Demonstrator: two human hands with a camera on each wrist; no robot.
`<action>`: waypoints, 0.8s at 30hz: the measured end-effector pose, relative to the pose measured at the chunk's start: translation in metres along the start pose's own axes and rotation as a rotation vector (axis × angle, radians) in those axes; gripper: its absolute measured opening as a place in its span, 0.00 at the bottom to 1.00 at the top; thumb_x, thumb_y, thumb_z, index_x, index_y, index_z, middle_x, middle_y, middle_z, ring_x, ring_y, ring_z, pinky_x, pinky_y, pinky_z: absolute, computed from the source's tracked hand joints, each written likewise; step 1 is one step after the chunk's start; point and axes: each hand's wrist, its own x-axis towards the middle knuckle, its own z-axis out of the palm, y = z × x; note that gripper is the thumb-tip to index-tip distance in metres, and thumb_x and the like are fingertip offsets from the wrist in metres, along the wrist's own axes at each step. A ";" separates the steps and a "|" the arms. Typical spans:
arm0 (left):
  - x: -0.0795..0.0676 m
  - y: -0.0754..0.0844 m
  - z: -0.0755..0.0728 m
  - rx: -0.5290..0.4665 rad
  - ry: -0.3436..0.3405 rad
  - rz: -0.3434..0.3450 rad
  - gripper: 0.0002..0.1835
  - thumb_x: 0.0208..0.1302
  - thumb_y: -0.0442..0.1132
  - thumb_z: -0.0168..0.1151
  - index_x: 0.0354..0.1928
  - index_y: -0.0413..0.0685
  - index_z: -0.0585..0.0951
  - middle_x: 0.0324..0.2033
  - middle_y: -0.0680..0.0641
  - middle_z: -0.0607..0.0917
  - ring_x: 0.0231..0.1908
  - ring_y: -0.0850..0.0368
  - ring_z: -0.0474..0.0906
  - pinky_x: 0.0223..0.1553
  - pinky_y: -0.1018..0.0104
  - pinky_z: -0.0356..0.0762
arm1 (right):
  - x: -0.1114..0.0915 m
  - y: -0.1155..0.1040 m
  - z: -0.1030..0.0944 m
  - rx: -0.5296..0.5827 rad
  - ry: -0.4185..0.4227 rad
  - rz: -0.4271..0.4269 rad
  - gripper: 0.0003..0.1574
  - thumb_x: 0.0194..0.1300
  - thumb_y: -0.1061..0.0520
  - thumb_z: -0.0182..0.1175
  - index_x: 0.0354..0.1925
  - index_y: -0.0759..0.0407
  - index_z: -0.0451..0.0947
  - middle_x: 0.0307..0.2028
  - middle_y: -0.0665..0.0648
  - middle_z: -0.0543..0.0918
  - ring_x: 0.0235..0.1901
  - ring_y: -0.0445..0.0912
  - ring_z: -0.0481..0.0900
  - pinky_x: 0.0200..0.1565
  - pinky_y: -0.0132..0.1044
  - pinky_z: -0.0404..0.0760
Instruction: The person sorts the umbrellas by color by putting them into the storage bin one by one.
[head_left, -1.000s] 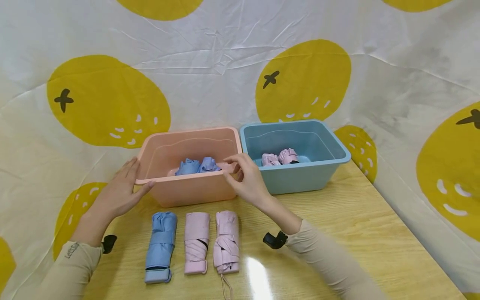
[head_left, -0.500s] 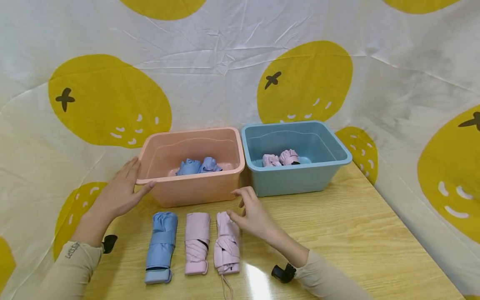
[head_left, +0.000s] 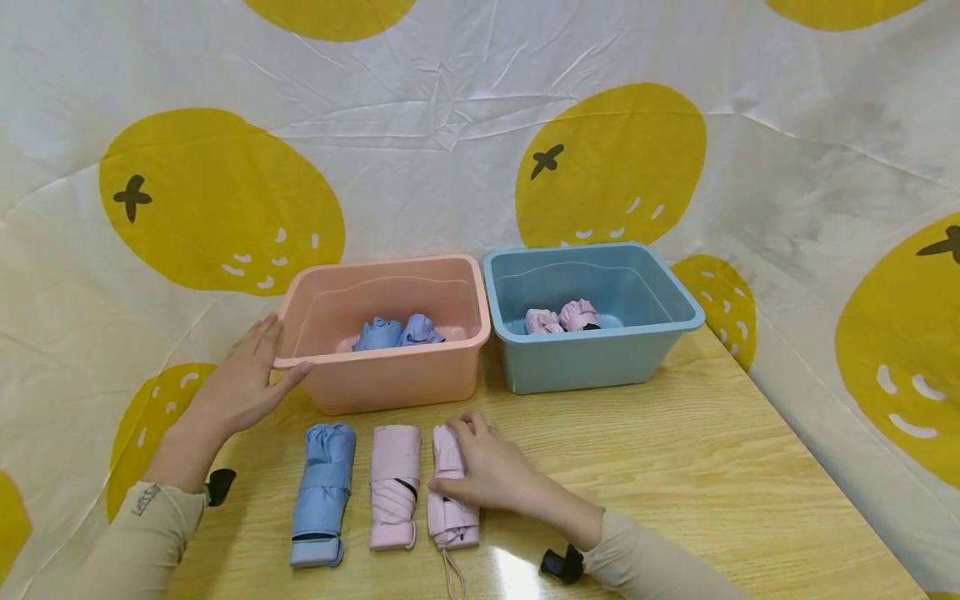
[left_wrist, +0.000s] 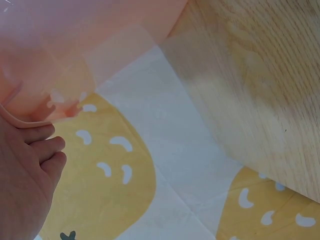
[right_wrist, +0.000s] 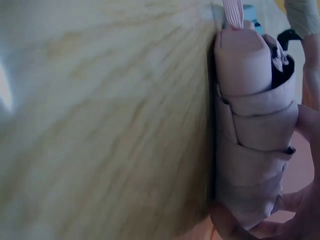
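In the head view, my right hand [head_left: 495, 471] lies over the rightmost pale pink folding umbrella [head_left: 457, 525]. Its thumb is across the middle and its fingers are at the far end. The right wrist view has fingers curled about this same umbrella [right_wrist: 255, 130], which lies along the wooden table. My left hand [head_left: 236, 383] rests at the left side of the salmon-pink bin [head_left: 390, 379], fingers along the wall and thumb by the front rim. A second pale pink umbrella [head_left: 395, 487] and a blue umbrella [head_left: 324, 492] lie left of my right hand.
Two blue folded umbrellas [head_left: 397, 333] are inside the salmon-pink bin. Beside it to the right stands a blue bin [head_left: 592, 362] with two pale pink umbrellas [head_left: 561, 317] in it. A lemon-print cloth [head_left: 420, 167] hangs behind the wooden table [head_left: 697, 467].
My right hand has come away from the salmon-pink bin's right front corner and down toward me onto the rightmost pale pink umbrella. My left hand has stayed at the bin.
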 end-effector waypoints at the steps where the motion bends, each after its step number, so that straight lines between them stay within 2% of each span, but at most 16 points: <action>1: 0.000 0.000 0.000 0.000 0.000 0.001 0.53 0.76 0.64 0.51 0.81 0.29 0.43 0.79 0.26 0.48 0.77 0.25 0.47 0.73 0.28 0.51 | 0.000 -0.001 0.001 -0.003 -0.012 0.003 0.62 0.55 0.26 0.71 0.76 0.53 0.64 0.69 0.63 0.70 0.56 0.62 0.81 0.47 0.57 0.86; 7: -0.001 0.000 0.000 0.002 -0.005 -0.003 0.53 0.77 0.65 0.50 0.81 0.29 0.43 0.79 0.26 0.48 0.77 0.25 0.47 0.73 0.28 0.51 | 0.002 -0.003 0.004 0.054 -0.027 0.016 0.64 0.53 0.30 0.75 0.77 0.54 0.62 0.70 0.66 0.68 0.56 0.64 0.81 0.51 0.57 0.86; 15: -0.001 0.002 -0.001 -0.006 -0.009 -0.008 0.53 0.77 0.65 0.50 0.81 0.30 0.42 0.79 0.26 0.47 0.77 0.25 0.46 0.73 0.27 0.50 | 0.003 -0.002 0.002 0.149 -0.013 -0.008 0.62 0.49 0.40 0.79 0.76 0.56 0.64 0.67 0.61 0.71 0.54 0.55 0.81 0.54 0.48 0.84; 24: -0.001 0.003 -0.002 -0.008 -0.015 -0.010 0.53 0.77 0.65 0.50 0.81 0.30 0.42 0.79 0.26 0.47 0.77 0.25 0.45 0.74 0.28 0.49 | -0.004 0.000 -0.002 0.227 0.001 -0.060 0.60 0.46 0.46 0.80 0.75 0.49 0.66 0.68 0.55 0.70 0.57 0.51 0.79 0.55 0.43 0.82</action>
